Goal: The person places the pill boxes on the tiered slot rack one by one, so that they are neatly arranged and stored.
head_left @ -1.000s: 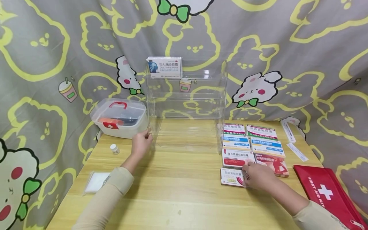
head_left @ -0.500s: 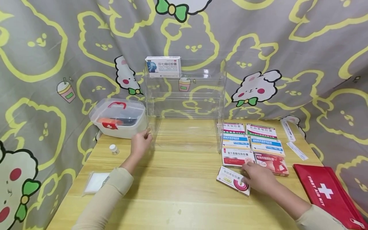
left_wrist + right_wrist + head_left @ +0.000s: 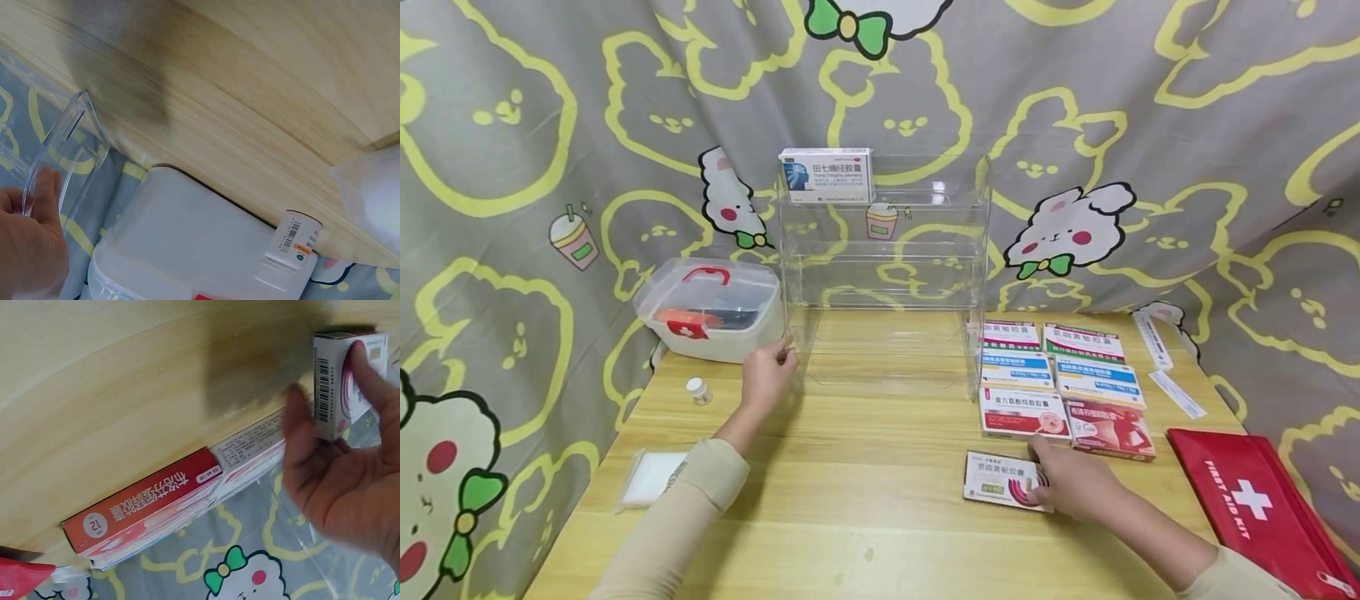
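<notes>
- Head view: right hand (image 3: pixel 1075 479) pinches the right end of a white carton with pink curved stripes (image 3: pixel 996 481); fingers and thumb close together, at that end.
- Carton sits low over the pale wood-grain table (image 3: pixel 850 533); can't tell if touching.
- Just beyond right grip: white-and-red carton (image 3: pixel 1024 414), plus red carton with pale figure (image 3: pixel 1112 429); blue-striped and green-striped cartons in rows behind.
- Right of that grip: red fabric pouch with white cross (image 3: pixel 1262 492).
- Left hand (image 3: pixel 767 375) at near left edge of clear plastic tiered rack (image 3: pixel 887 308); white carton with blue picture (image 3: pixel 827 175) up on top tier, above this grip.
- Beside left grip: translucent white lidded box with red handle (image 3: pixel 730 343); small white bottle (image 3: pixel 698 389) near.
- Left wrist view: fingers nearly closed, pinching rack's thin side panel.
- Right wrist view: thumb flat on carton's printed face, barcode end toward palm side; one finger stands slightly off it.
</notes>
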Motion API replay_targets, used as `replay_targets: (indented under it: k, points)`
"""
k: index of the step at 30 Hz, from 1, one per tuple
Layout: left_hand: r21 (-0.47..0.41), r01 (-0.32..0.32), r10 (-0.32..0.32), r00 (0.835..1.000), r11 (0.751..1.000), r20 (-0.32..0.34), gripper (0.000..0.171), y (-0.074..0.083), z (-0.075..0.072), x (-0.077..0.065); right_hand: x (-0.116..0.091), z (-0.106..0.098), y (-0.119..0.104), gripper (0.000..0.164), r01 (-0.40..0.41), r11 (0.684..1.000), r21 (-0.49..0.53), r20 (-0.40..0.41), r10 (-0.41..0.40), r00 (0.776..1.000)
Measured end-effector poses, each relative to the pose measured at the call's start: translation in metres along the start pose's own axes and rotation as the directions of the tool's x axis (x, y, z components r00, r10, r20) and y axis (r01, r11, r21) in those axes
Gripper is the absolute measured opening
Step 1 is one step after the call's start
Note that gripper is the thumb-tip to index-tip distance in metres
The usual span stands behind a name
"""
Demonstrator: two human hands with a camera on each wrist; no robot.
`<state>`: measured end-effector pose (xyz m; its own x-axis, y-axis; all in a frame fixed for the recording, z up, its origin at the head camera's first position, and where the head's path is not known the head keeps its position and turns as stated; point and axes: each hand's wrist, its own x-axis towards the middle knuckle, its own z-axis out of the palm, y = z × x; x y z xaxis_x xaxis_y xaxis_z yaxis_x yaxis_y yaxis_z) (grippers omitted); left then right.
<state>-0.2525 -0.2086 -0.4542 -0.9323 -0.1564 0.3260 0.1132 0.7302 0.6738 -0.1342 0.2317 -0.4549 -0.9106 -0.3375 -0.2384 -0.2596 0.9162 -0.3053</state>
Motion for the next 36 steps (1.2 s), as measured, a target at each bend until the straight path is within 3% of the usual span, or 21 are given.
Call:
replay_targets:
  k: [3, 7, 12, 14, 20, 22, 25, 29, 34, 36]
  points:
    - [-0.002, 0.003, -0.003, 1.0, 1.0, -0.001, 0.031, 0.0, 0.0, -0.001, 0.0, -0.007, 0.003, 0.025, 0.078, 0.992, 0.097, -0.082, -0.07, 0.994]
    - [0.0, -0.002, 0.002, 1.0, 1.0, -0.003, 0.031, -0.001, 0.0, -0.002, 0.004, -0.027, 0.008, 0.019, 0.169, 0.972, 0.165, -0.211, -0.132, 0.969]
    - [0.002, -0.01, 0.01, 1.0, 1.0, -0.01, 0.029, -0.002, 0.001, -0.004, 0.008, -0.059, 0.006, 0.021, 0.165, 0.944, 0.287, -0.358, -0.054, 0.932]
    - [0.001, -0.012, 0.013, 1.0, 1.0, -0.012, 0.029, -0.001, 0.002, -0.004, 0.01, -0.072, 0.003, 0.027, 0.158, 0.927, 0.341, -0.422, 0.0, 0.907]
    - [-0.003, -0.027, 0.027, 1.0, 1.0, 0.008, 0.031, 0.001, 0.003, -0.002, 0.02, -0.109, -0.005, 0.036, 0.218, 0.87, 0.443, -0.592, 0.101, 0.799]
    - [-0.003, -0.025, 0.025, 1.0, 1.0, 0.009, 0.032, 0.001, 0.002, -0.001, 0.026, -0.124, -0.011, 0.038, 0.21, 0.859, 0.467, -0.615, 0.145, 0.775]
    - [0.002, -0.024, 0.024, 1.0, 1.0, 0.002, 0.032, 0.0, 0.0, 0.001, 0.036, -0.146, -0.021, 0.042, 0.182, 0.829, 0.529, -0.605, 0.217, 0.766]
    - [0.011, -0.035, 0.035, 0.999, 0.999, -0.002, 0.032, 0.0, -0.003, 0.001, 0.052, -0.172, -0.036, 0.042, 0.23, 0.778, 0.585, -0.626, 0.252, 0.738]
    - [0.015, -0.061, 0.061, 0.998, 0.998, -0.017, 0.03, -0.001, -0.003, 0.0, 0.075, -0.201, -0.054, 0.038, 0.312, 0.747, 0.587, -0.706, 0.284, 0.649]
    - [0.012, -0.069, 0.069, 0.997, 0.998, -0.02, 0.03, -0.002, -0.002, 0.0, 0.085, -0.213, -0.06, 0.037, 0.334, 0.719, 0.61, -0.715, 0.316, 0.624]
